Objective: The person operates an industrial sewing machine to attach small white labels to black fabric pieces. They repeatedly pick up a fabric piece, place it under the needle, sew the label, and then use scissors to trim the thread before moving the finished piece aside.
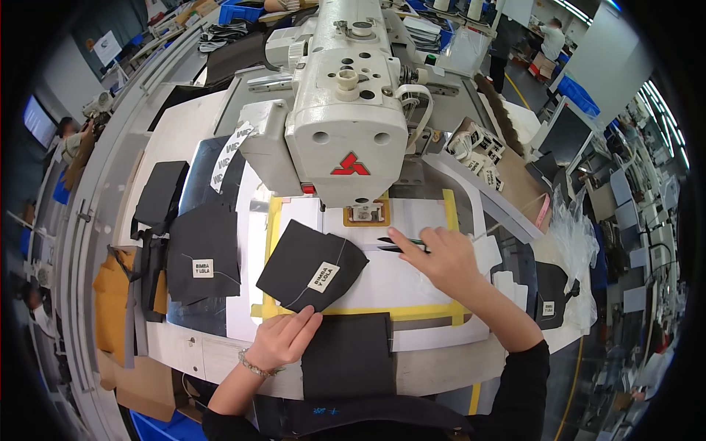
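My left hand point(279, 339) pinches the lower corner of a black fabric piece point(294, 257), which is tilted over the white work plate under the sewing machine point(346, 125). On that piece sits a cream label point(323, 277) with loose thread trailing from it. My right hand point(445, 259) holds a pair of thread snips point(401, 245), their two blades apart and pointing left toward the fabric. Fingers partly hide the snips' handles. Just beyond the blades is a small amber-edged frame point(366, 214) below the machine head. Another black fabric piece point(348, 356) lies at the table's front edge.
Left of the plate lies a labelled black piece point(202, 253), with a dark stack point(160, 192) behind it and mustard fabric point(114, 309) at the edge. Loose labels point(482, 158) and a plastic bag point(581, 242) are on the right. Yellow tape point(423, 312) borders the plate.
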